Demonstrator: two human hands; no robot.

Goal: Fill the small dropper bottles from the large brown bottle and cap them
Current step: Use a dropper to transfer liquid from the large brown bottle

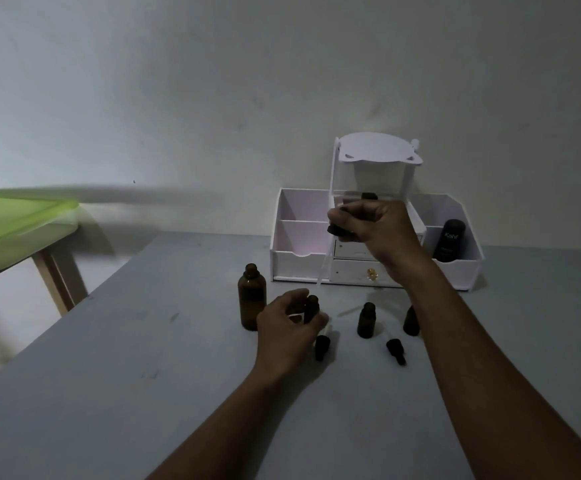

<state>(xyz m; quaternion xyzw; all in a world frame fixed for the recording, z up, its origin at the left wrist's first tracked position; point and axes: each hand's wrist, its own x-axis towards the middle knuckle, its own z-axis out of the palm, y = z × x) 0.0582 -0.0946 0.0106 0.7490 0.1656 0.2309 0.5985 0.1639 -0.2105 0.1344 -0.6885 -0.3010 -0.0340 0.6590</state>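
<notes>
Pinched in the right hand (372,225), raised in front of the white organizer (375,268), a dropper (327,261) slants with its glass tip pointing down-left toward a small bottle (312,308). That bottle stands upright, gripped by the left hand's (289,327) curled fingers, just right of the large brown bottle (251,299). Right of it stand two more small bottles (366,320), upright, with two dropper caps (395,350) lying on the grey table (109,393).

My large brown bottle (252,296) stands uncapped at the left, three small dropper bottles (366,320) upright beside it, two black dropper caps (395,351) lying loose in front
</notes>
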